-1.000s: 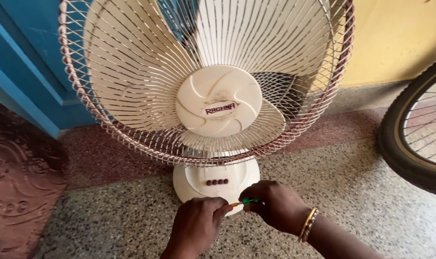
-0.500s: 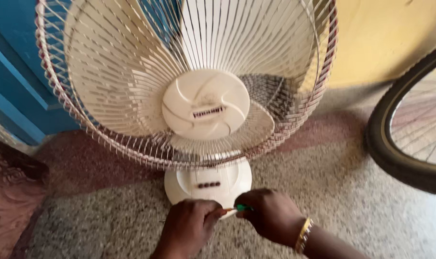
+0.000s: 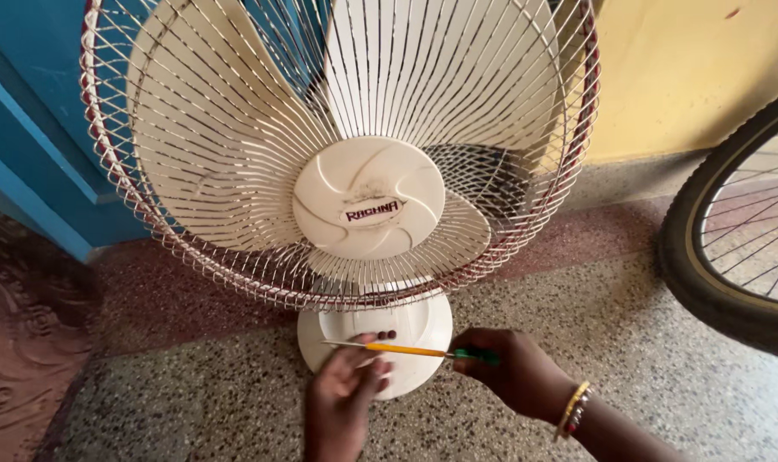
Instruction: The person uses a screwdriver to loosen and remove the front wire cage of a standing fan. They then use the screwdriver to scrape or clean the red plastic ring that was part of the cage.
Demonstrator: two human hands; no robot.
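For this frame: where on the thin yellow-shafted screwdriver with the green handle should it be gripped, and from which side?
Grip the yellow-shafted screwdriver by its thicker green handle end, coming from the right, as the right hand does. It lies roughly level across the fan's white round base, tip leftward over the left hand.

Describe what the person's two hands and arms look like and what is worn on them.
Both are bare, without gloves or sleeves in view. The right hand has a stack of bangles at the wrist, gold-coloured with some darker reddish ones. The left hand shows no jewellery; its wrist is cut off by the frame edge.
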